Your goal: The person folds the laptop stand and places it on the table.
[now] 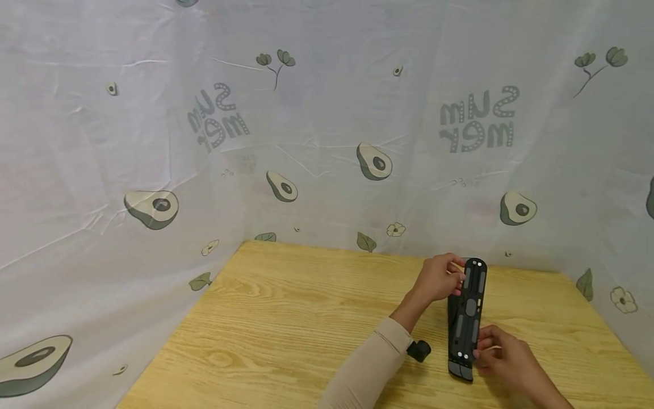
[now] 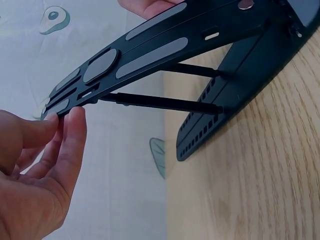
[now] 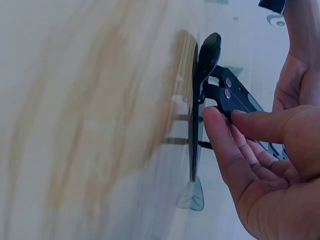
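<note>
A black folding laptop stand (image 1: 471,307) with grey pads stands on the table's right part, its upper plate raised at an angle from its base. In the left wrist view, two thin support rods (image 2: 165,102) join the plate to the slotted base (image 2: 240,85). My left hand (image 1: 440,277) pinches the far, raised end of the plate between thumb and fingers. At the near, hinged end, my right hand (image 1: 506,358) pinches the plate's edge with thumb and index finger. A curved front lip (image 3: 210,52) shows close to the right fingertips.
The wood-grain table (image 1: 286,318) lies under the stand. A pale curtain (image 1: 317,125) printed with avocados and leaves hangs along the back and sides. By the left cuff is a small black device (image 1: 420,350).
</note>
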The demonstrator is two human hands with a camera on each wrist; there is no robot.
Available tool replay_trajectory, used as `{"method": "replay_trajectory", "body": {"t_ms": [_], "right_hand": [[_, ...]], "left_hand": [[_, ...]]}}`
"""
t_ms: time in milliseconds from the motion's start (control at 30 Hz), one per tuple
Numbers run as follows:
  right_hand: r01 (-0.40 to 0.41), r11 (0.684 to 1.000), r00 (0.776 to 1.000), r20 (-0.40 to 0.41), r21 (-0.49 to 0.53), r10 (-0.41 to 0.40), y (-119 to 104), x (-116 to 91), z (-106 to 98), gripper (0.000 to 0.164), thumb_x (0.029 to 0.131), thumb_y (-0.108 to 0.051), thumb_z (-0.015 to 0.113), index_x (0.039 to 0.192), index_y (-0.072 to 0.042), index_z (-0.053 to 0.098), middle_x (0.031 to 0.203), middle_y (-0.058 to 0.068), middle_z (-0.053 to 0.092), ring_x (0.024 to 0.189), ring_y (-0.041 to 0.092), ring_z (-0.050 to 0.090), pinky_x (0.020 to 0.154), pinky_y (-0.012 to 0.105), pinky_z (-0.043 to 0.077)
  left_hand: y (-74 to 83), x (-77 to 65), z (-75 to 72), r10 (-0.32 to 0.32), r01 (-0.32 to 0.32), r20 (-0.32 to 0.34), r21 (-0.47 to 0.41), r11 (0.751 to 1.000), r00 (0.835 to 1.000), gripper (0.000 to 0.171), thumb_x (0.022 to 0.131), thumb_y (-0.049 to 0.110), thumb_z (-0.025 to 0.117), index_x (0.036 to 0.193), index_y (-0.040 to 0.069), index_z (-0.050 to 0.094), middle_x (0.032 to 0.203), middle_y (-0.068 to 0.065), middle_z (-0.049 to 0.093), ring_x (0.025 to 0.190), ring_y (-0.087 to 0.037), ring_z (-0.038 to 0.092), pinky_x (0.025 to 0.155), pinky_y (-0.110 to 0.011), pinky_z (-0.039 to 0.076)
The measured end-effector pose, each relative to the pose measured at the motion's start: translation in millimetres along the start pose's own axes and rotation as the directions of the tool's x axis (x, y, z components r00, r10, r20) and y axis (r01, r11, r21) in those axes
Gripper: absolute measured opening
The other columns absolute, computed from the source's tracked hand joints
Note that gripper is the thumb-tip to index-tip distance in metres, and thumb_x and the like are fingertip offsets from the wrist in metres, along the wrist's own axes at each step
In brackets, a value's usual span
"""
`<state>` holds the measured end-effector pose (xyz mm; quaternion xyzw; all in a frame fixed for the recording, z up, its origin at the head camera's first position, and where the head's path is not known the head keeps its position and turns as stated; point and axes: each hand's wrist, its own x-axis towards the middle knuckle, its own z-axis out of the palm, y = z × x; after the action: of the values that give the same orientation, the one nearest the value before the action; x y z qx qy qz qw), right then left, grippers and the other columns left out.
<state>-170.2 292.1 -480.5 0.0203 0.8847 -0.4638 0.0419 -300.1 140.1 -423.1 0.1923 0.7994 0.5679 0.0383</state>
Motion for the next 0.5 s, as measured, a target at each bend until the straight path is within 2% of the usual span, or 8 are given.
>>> {"method": "replay_trajectory", "body": {"t_ms": [267, 500], "right_hand": [[-0.018, 1.0, 1.0, -0.017, 0.023, 0.019, -7, -3, 12, 0.034, 0.097, 0.007, 0.071, 0.127, 0.013, 0.057, 0.107, 0.016, 0.07, 0.092, 0.024, 0.077, 0.068, 0.032, 0.066], [-0.006, 0.999, 1.0, 0.021, 0.046, 0.005, -11, -5, 19, 0.038, 0.096, 0.005, 0.072, 0.13, 0.013, 0.055, 0.11, 0.016, 0.07, 0.093, 0.023, 0.077, 0.07, 0.033, 0.066]], "left_hand": [[-1.9, 1.8, -5.2, 0.009, -0.009, 0.042, 0.013, 1.0, 0.999, 0.021, 0.1, 0.001, 0.074, 0.118, 0.011, 0.077, 0.083, 0.0, 0.075, 0.056, -0.009, 0.066, 0.051, -0.021, 0.058], [-4.8, 3.6, -12.9, 0.016, -0.017, 0.08, 0.001, 1.0, 0.997, 0.023, 0.101, -0.003, 0.07, 0.118, 0.01, 0.077, 0.082, 0.002, 0.074, 0.057, -0.01, 0.066, 0.052, -0.021, 0.058]]}}
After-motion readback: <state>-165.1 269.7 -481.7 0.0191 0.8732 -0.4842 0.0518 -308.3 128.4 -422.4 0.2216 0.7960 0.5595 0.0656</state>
